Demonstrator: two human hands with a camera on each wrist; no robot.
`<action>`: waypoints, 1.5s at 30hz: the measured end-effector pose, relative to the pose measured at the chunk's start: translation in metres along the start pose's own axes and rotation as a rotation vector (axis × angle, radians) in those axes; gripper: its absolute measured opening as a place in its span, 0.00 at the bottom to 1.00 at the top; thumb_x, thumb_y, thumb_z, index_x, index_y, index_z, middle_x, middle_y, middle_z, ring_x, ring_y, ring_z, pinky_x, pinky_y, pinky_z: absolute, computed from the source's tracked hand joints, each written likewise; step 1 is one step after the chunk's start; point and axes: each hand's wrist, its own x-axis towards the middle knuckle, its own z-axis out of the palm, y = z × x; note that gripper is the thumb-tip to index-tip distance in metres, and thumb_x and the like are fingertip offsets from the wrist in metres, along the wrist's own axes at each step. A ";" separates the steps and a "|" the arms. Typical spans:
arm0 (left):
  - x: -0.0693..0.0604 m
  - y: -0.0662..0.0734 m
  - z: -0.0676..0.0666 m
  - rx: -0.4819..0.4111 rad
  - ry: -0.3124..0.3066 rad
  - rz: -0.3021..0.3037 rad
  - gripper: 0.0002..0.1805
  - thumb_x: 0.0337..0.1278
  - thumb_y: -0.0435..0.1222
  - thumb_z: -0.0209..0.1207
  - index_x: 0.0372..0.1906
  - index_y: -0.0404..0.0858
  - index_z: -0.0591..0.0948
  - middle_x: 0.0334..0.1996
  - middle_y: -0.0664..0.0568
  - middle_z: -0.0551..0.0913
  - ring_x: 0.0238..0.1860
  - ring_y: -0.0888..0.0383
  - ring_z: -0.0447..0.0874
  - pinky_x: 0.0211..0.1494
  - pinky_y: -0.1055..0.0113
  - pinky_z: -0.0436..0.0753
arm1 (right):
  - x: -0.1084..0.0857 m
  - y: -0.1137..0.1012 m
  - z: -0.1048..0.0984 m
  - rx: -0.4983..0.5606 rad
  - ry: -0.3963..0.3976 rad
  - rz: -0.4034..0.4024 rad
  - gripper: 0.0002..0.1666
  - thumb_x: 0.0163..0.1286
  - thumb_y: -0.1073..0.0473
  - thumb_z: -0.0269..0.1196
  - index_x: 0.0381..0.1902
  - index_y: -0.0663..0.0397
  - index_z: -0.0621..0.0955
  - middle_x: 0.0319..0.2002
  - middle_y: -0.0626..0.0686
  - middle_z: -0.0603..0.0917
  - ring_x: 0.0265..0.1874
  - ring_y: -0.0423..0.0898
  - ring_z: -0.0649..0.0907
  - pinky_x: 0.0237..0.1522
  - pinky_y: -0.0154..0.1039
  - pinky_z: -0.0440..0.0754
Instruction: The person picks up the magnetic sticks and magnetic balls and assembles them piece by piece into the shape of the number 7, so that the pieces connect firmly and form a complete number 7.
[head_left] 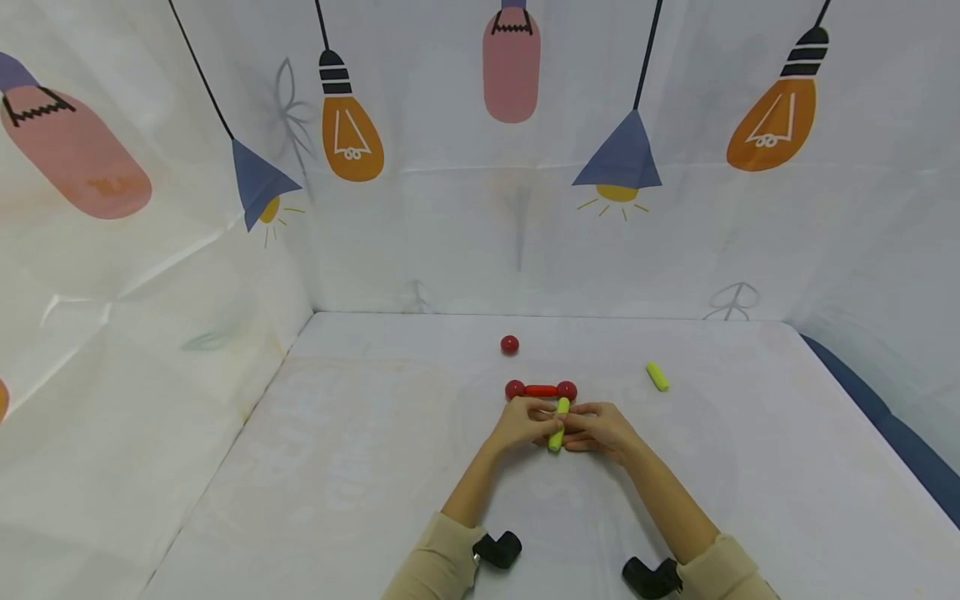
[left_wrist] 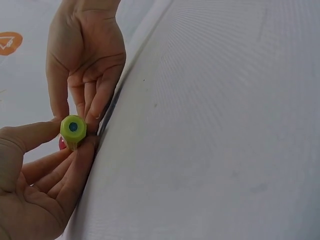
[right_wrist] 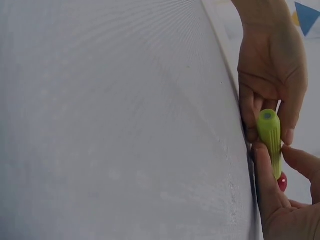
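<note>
A yellow-green ribbed stick (head_left: pixel 556 440) is pinched by both hands, between the thumb and fingers of each. My left hand (head_left: pixel 522 423) grips it from the left and my right hand (head_left: pixel 606 428) from the right. In the left wrist view the stick (left_wrist: pixel 73 128) shows a dark round spot in its end. The right wrist view shows the ribs along the stick (right_wrist: pixel 270 135). Just beyond the fingers, a red rod (head_left: pixel 541 390) lies between two red balls, the left ball (head_left: pixel 514 389) and the right ball (head_left: pixel 567 390). Whether the stick touches the right ball cannot be told.
Farther back on the white table (head_left: pixel 360 467) sits a single red ball (head_left: pixel 510 345). Another yellow-green stick (head_left: pixel 657 376) lies to the right. White sheets printed with lamps form a back wall (head_left: pixel 450 225) and side walls around the table.
</note>
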 end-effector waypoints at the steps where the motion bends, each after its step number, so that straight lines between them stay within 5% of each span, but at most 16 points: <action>1: 0.000 0.000 0.000 -0.007 0.001 -0.002 0.19 0.52 0.32 0.64 0.48 0.25 0.80 0.37 0.38 0.85 0.32 0.54 0.86 0.27 0.69 0.82 | 0.000 0.000 -0.001 -0.003 0.001 -0.002 0.33 0.67 0.60 0.59 0.59 0.81 0.63 0.35 0.57 0.85 0.28 0.45 0.86 0.35 0.38 0.84; 17: 0.002 0.004 0.006 -0.034 0.007 -0.048 0.22 0.52 0.33 0.65 0.51 0.25 0.78 0.36 0.38 0.85 0.29 0.57 0.84 0.26 0.67 0.82 | -0.012 -0.001 -0.011 -0.094 -0.088 -0.094 0.25 0.67 0.61 0.60 0.52 0.81 0.72 0.34 0.58 0.86 0.29 0.44 0.86 0.37 0.38 0.83; 20: 0.002 0.004 0.006 -0.031 0.015 -0.057 0.22 0.51 0.32 0.65 0.51 0.25 0.78 0.36 0.38 0.85 0.30 0.56 0.84 0.26 0.67 0.82 | -0.013 -0.002 -0.013 -0.218 0.002 -0.142 0.25 0.67 0.61 0.60 0.53 0.79 0.72 0.33 0.60 0.85 0.28 0.44 0.85 0.34 0.38 0.84; 26: 0.001 0.004 0.007 -0.030 0.025 -0.073 0.21 0.50 0.31 0.65 0.50 0.26 0.79 0.36 0.38 0.85 0.32 0.54 0.84 0.26 0.66 0.82 | -0.016 -0.005 -0.030 -0.636 0.273 -0.317 0.22 0.65 0.59 0.62 0.51 0.71 0.76 0.34 0.59 0.85 0.30 0.47 0.82 0.30 0.36 0.81; 29: 0.000 0.004 0.006 -0.028 0.023 -0.070 0.21 0.50 0.31 0.65 0.50 0.26 0.78 0.36 0.38 0.85 0.33 0.53 0.84 0.26 0.66 0.83 | -0.018 -0.007 -0.041 -0.730 0.357 -0.418 0.20 0.63 0.61 0.63 0.48 0.71 0.78 0.33 0.60 0.85 0.32 0.51 0.82 0.32 0.39 0.80; 33: 0.000 0.003 0.005 -0.014 0.019 -0.064 0.21 0.50 0.31 0.65 0.50 0.26 0.79 0.37 0.39 0.85 0.34 0.54 0.84 0.26 0.67 0.82 | -0.020 -0.008 -0.054 -0.752 0.419 -0.490 0.19 0.62 0.62 0.64 0.46 0.72 0.78 0.32 0.61 0.85 0.32 0.53 0.83 0.34 0.39 0.79; 39: -0.001 0.003 0.005 -0.019 0.015 -0.065 0.20 0.52 0.31 0.64 0.51 0.27 0.78 0.37 0.40 0.85 0.31 0.57 0.83 0.27 0.68 0.82 | -0.017 -0.008 -0.072 -0.724 0.545 -0.564 0.19 0.61 0.64 0.64 0.46 0.74 0.77 0.33 0.64 0.83 0.32 0.57 0.82 0.31 0.28 0.75; 45: -0.013 0.026 0.000 -0.039 -0.008 -0.052 0.21 0.52 0.27 0.62 0.51 0.21 0.76 0.38 0.34 0.84 0.31 0.53 0.83 0.29 0.62 0.83 | -0.013 -0.009 -0.088 -0.694 0.661 -0.595 0.20 0.61 0.64 0.63 0.47 0.75 0.77 0.37 0.69 0.80 0.36 0.61 0.80 0.32 0.23 0.71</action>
